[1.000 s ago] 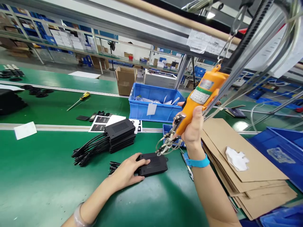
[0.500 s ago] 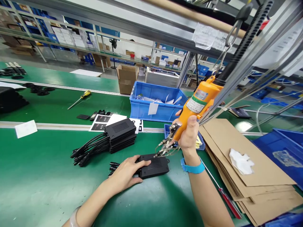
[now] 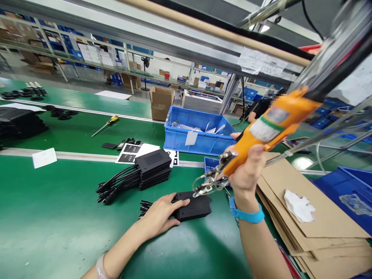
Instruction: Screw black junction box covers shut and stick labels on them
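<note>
My left hand [image 3: 161,212] grips a black power adapter [image 3: 195,211] lying flat on the green bench, its fingers over the top and the thumb along the near side. Cable ends [image 3: 144,206] stick out to the left from behind that hand. In my right hand [image 3: 246,170] is an orange electric screwdriver [image 3: 261,131], held tilted and blurred by motion. Its tip is low over the adapter's far edge; I cannot tell whether it touches. Behind the left hand, a stack of similar adapters [image 3: 154,162] lies with its black cables [image 3: 116,186] pointing left.
A blue bin [image 3: 186,144] with bags and papers stands behind, a small blue tray [image 3: 209,163] before it. Cardboard sheets [image 3: 325,211] lie to the right with a crumpled white cloth [image 3: 298,205]. A yellow-handled screwdriver [image 3: 106,124] lies far left. Another person's arm [image 3: 252,115] shows beyond the bench.
My right hand has moved right with the electric screwdriver, which now leans over more. The left hand still grips the adapter. The whole view has shifted slightly.
</note>
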Action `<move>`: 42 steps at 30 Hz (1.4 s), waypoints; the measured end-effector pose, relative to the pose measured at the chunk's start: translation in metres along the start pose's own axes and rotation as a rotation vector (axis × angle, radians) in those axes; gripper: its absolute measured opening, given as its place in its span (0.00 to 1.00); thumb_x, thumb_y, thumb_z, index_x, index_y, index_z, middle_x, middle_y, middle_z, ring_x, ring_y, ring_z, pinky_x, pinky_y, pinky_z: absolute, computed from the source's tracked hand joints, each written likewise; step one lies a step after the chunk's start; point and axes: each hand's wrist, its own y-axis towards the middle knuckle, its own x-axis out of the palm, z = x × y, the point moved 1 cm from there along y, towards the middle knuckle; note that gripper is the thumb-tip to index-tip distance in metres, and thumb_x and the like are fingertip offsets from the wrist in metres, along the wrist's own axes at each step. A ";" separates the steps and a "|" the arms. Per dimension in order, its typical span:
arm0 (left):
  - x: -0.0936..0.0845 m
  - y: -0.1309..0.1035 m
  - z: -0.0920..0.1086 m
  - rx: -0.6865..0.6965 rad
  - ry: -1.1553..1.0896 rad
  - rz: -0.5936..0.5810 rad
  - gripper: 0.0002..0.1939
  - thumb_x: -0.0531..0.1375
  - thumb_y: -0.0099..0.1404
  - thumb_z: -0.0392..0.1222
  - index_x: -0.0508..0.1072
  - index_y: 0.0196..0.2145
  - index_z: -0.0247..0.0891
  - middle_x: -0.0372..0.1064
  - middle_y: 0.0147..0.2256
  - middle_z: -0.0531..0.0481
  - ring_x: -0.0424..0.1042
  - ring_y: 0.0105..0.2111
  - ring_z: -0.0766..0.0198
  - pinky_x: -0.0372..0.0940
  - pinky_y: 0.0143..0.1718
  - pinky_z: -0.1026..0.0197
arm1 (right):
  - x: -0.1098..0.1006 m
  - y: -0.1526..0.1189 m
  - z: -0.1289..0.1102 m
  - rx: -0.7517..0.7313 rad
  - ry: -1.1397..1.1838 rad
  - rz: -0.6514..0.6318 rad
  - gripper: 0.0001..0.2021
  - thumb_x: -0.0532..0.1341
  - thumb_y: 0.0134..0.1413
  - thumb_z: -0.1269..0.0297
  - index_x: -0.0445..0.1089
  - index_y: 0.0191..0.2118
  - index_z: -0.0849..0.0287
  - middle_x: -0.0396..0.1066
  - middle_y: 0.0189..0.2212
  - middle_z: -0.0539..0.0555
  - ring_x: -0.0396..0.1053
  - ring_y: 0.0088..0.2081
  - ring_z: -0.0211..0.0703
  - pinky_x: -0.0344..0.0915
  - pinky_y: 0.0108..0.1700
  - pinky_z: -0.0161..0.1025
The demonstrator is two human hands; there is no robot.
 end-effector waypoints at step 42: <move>-0.002 0.007 0.014 0.010 -0.005 0.075 0.29 0.62 0.69 0.50 0.61 0.65 0.56 0.67 0.56 0.39 0.67 0.56 0.42 0.67 0.53 0.37 | 0.043 -0.026 0.017 0.108 0.111 -0.059 0.23 0.55 0.58 0.38 0.70 0.40 0.55 0.65 0.21 0.47 0.61 0.16 0.36 0.60 0.14 0.34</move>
